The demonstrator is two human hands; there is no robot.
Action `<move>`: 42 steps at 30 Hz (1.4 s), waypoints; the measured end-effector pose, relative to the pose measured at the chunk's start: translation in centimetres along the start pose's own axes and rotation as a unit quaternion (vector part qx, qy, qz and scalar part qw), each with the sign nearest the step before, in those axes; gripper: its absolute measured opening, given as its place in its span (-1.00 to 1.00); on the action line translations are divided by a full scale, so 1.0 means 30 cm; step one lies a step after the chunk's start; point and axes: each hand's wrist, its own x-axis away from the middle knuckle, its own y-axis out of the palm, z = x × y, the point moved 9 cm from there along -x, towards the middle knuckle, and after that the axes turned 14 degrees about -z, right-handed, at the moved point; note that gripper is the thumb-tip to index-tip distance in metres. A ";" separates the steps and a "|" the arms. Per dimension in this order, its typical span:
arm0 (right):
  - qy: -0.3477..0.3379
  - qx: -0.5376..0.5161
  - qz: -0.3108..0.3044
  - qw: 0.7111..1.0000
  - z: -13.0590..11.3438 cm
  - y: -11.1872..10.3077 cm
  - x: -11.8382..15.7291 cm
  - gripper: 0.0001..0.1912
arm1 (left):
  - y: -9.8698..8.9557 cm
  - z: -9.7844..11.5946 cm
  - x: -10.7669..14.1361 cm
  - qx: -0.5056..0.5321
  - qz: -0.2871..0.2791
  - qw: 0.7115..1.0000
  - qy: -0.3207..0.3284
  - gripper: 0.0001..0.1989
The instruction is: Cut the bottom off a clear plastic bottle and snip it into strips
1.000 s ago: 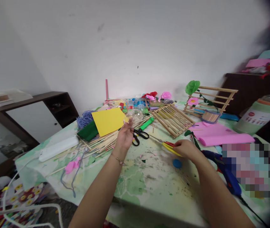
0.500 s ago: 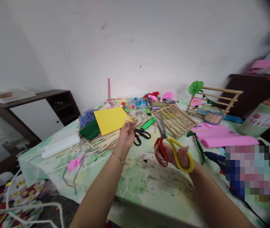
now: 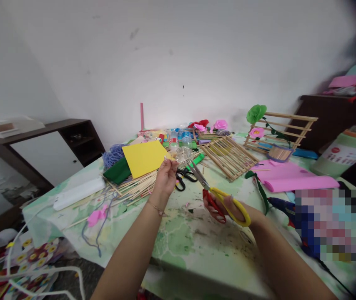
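Observation:
My right hand (image 3: 224, 206) is closed around a pair of scissors (image 3: 201, 177) with one red and one yellow handle. Their blades are slightly parted and point up and left, towards my other hand. My left hand (image 3: 167, 175) is pinched over the middle of the table, with pale yellow showing by its fingertips; what it holds is too small to make out. Just behind that hand, a yellow sheet (image 3: 145, 158) lies on a heap of thin wooden sticks (image 3: 140, 187). Black-handled scissors (image 3: 181, 183) rest beside it.
A stick lattice (image 3: 229, 156) and a stick stand with paper flowers (image 3: 290, 129) are at the back right. Pink paper (image 3: 299, 177), a glue gun (image 3: 281, 204) and a large bottle (image 3: 343, 152) are on the right. Blue yarn (image 3: 114, 155) and a white power strip (image 3: 79, 193) lie left.
My right hand has turned the scissors leftwards, bringing the blade tips nearer my left hand. The left hand stays pinched in nearly the same place. The view has shifted slightly.

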 end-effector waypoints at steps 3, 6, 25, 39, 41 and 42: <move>0.006 -0.024 -0.004 1.000 -0.001 0.002 0.002 -0.26 | 0.002 0.002 -0.002 -0.020 -0.013 1.000 0.002 -0.77; 0.021 -0.062 -0.022 0.998 0.011 0.002 0.012 -0.26 | 0.013 0.019 -0.002 -0.046 -0.028 0.998 0.014 -0.75; 0.152 0.071 0.159 0.973 -0.001 -0.072 -0.020 -0.55 | 0.009 -0.089 0.043 0.018 0.059 0.993 -0.099 -0.84; -0.022 -0.054 0.083 0.995 0.030 0.027 -0.065 -0.24 | 0.096 -0.033 0.070 -0.074 -0.045 0.996 0.031 -0.68; -0.028 -0.044 0.081 0.995 0.024 0.026 -0.062 -0.25 | 0.109 -0.022 0.071 -0.104 -0.077 0.991 0.043 -0.64; -0.025 -0.024 0.085 0.996 0.018 0.019 -0.058 -0.25 | 0.113 -0.026 0.071 -0.110 -0.088 0.989 0.036 -0.63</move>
